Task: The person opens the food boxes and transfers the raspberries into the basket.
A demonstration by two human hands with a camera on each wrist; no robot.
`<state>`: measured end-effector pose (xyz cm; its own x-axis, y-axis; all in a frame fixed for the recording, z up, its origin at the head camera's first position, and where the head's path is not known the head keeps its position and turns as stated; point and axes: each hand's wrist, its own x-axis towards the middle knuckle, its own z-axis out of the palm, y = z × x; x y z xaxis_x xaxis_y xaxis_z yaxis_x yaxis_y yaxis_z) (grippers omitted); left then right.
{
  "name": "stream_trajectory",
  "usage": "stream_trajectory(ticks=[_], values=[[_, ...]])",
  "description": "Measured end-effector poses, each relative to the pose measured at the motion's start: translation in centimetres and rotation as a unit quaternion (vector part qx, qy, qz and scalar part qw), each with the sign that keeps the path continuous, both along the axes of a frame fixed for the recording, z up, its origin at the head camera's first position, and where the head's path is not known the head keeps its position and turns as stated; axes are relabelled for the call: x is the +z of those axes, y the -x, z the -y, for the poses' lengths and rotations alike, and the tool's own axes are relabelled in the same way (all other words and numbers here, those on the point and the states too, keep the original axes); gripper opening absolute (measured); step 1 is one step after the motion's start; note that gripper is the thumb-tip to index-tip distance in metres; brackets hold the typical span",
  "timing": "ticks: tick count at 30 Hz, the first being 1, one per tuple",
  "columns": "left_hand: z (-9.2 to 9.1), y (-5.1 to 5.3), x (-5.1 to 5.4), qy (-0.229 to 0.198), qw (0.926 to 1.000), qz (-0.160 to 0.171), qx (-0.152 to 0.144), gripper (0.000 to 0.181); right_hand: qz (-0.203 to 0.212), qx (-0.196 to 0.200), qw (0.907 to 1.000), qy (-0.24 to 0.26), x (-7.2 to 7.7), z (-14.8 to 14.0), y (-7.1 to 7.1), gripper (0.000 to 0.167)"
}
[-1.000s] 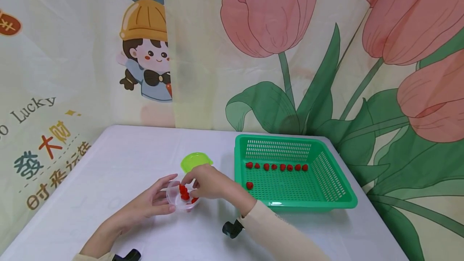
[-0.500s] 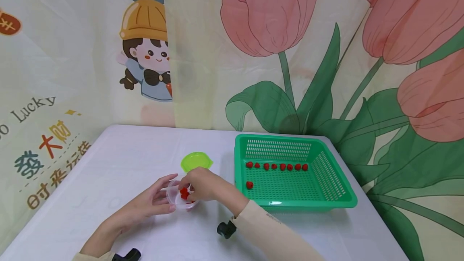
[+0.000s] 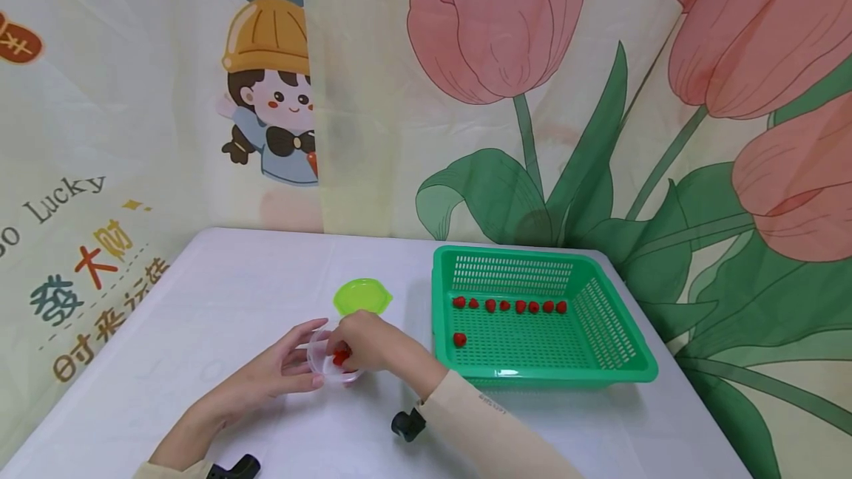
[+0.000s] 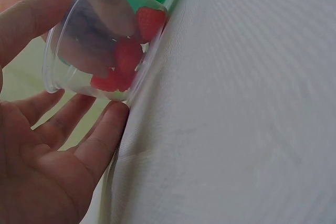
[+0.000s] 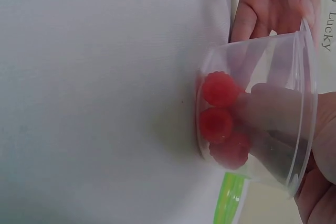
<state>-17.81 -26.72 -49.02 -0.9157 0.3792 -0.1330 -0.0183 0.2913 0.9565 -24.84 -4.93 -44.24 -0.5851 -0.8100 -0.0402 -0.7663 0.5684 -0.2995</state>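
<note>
A clear plastic cup (image 3: 319, 359) stands on the white-covered table with several red raspberries (image 5: 216, 125) at its bottom. My left hand (image 3: 276, 367) holds it from the left, the thumb at the rim and the fingers against its side. From the right, my right hand (image 3: 368, 340) reaches over the rim, its fingertips down inside among the berries. Seen through the cloudy wall in both wrist views, those fingertips lie close to the raspberries; whether they pinch one is unclear.
A bright green lid (image 3: 362, 296) lies just behind the cup. To the right stands a green slotted basket (image 3: 552, 374), holding a row of several raspberries (image 3: 521, 307) along its back and a single raspberry (image 3: 459, 340) nearer the front left. A printed cloth hangs behind the table.
My right hand has lowered and moved slightly left, its fingers going deeper into the cup and covering more of the raspberries. The left hand and the cup have stayed in place.
</note>
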Motion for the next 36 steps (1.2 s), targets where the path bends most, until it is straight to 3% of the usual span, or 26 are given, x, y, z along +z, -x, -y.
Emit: stream_trajectory(ticks=[22,29,36], values=[[0.2,0.2,-0.2,-0.013,0.9999,0.002,-0.007,0.092,0.04,-0.027,0.9988,-0.007,0.0,0.4,-0.2,0.018],[0.1,0.3,-0.2,-0.008,0.9999,0.005,-0.006,0.092,0.038,-0.012,0.9989,0.024,0.5,-0.6,-0.5,0.021],[0.0,0.2,-0.1,-0.001,1.0,0.008,0.003,0.092,0.027,0.0,0.9968,0.075,1.9,-2.2,-1.1,0.025]])
